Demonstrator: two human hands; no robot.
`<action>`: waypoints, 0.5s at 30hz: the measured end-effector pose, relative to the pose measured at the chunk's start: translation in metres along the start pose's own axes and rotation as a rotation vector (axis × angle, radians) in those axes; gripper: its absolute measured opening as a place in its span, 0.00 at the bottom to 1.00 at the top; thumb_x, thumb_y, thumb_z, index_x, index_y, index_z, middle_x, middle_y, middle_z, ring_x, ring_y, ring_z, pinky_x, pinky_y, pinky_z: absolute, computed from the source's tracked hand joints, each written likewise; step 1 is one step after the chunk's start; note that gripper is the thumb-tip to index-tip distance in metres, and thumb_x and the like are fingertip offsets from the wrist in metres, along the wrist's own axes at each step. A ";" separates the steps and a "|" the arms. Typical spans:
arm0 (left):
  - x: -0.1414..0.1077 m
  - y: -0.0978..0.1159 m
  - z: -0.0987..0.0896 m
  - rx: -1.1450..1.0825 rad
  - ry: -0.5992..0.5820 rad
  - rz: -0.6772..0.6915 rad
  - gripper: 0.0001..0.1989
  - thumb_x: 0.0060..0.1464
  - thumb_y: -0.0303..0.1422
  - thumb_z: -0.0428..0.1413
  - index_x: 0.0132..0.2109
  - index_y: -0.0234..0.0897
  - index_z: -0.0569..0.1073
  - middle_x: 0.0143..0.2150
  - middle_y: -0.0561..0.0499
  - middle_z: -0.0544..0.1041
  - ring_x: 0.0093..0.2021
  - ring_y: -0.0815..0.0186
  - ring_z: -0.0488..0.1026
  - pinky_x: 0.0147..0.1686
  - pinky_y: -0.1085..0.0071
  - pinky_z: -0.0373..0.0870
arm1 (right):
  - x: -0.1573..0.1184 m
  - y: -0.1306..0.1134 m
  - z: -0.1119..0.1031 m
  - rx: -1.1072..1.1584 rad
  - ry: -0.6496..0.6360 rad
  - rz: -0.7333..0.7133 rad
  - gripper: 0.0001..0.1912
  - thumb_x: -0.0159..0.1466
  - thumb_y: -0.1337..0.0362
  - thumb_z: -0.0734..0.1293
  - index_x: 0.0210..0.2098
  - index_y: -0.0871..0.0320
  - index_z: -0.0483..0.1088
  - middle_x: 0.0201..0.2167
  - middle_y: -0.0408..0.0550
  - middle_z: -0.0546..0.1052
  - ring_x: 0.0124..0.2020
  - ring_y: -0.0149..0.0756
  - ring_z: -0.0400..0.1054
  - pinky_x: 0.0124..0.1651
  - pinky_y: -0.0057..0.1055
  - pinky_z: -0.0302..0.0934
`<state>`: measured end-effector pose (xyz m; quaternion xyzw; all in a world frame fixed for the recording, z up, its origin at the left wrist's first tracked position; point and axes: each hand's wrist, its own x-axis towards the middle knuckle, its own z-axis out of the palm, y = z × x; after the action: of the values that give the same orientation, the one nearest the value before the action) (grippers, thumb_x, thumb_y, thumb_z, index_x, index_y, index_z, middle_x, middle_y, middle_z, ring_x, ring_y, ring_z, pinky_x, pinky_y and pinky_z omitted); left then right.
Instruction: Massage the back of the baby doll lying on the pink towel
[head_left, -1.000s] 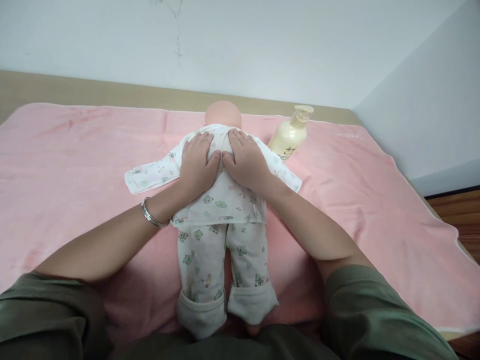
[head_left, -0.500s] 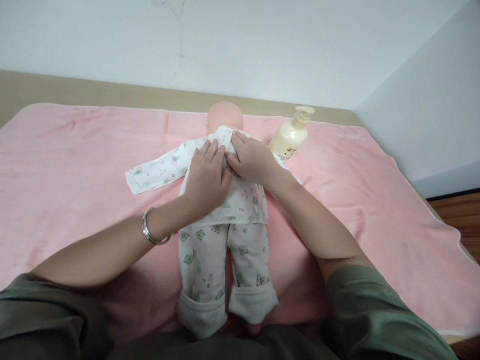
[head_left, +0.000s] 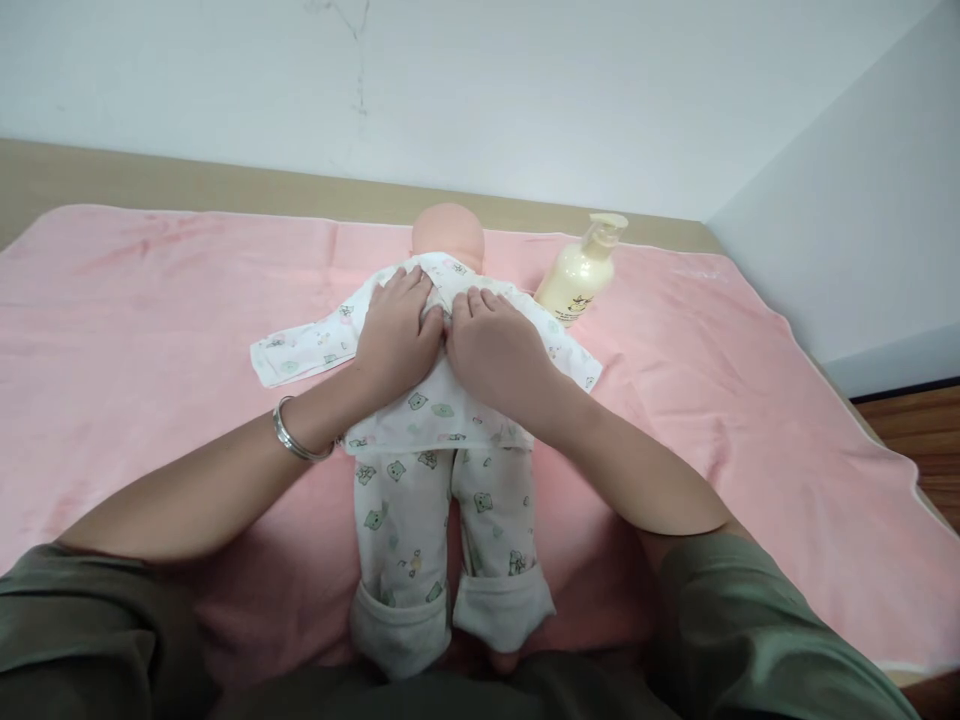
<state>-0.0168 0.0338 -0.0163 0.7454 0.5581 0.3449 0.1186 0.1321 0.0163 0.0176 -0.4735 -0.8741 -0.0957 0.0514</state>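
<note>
A pink terry towel (head_left: 150,300) covers the bed and carries a face-down baby doll in white printed pyjamas (head_left: 439,440). The left hand (head_left: 396,335) and right hand (head_left: 495,350) lie flat on its upper back, fingers together, thumbs touching, gripping nothing. A cream pump bottle (head_left: 577,275) lies near the doll's head.

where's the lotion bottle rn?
Head view, upper right of centre: the lotion bottle stands on the pink towel, just right of the doll and past the right hand.

light: soft, even, bright | shadows: faint | focus: sharp | edges: wide-angle bowing
</note>
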 end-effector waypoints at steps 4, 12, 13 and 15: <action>-0.014 0.022 -0.004 0.074 -0.012 0.009 0.20 0.65 0.32 0.41 0.53 0.34 0.74 0.62 0.39 0.73 0.68 0.48 0.65 0.74 0.46 0.58 | 0.018 0.019 0.002 0.065 -0.026 -0.113 0.27 0.71 0.72 0.47 0.51 0.74 0.73 0.55 0.68 0.73 0.63 0.53 0.64 0.71 0.50 0.56; -0.007 0.018 -0.010 0.060 -0.100 -0.004 0.25 0.63 0.32 0.39 0.59 0.30 0.73 0.67 0.39 0.70 0.72 0.49 0.61 0.75 0.46 0.55 | 0.019 0.014 0.020 0.132 0.097 -0.029 0.27 0.72 0.70 0.47 0.59 0.77 0.67 0.60 0.68 0.70 0.67 0.54 0.60 0.74 0.51 0.54; -0.002 0.014 -0.011 0.055 -0.112 -0.029 0.26 0.63 0.32 0.39 0.60 0.31 0.73 0.68 0.40 0.69 0.73 0.49 0.60 0.75 0.46 0.55 | 0.016 0.010 0.020 0.127 0.099 -0.012 0.27 0.72 0.69 0.48 0.62 0.79 0.64 0.62 0.69 0.68 0.68 0.55 0.59 0.74 0.50 0.53; 0.006 0.007 -0.011 0.054 -0.124 -0.071 0.26 0.62 0.33 0.40 0.61 0.31 0.72 0.70 0.41 0.67 0.74 0.50 0.59 0.76 0.47 0.54 | 0.011 0.002 0.018 0.129 0.079 0.027 0.28 0.72 0.69 0.50 0.67 0.81 0.58 0.67 0.71 0.64 0.71 0.55 0.57 0.74 0.51 0.54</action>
<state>-0.0178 0.0345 -0.0016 0.7480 0.5848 0.2783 0.1451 0.1280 0.0298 0.0025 -0.4770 -0.8692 -0.0570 0.1175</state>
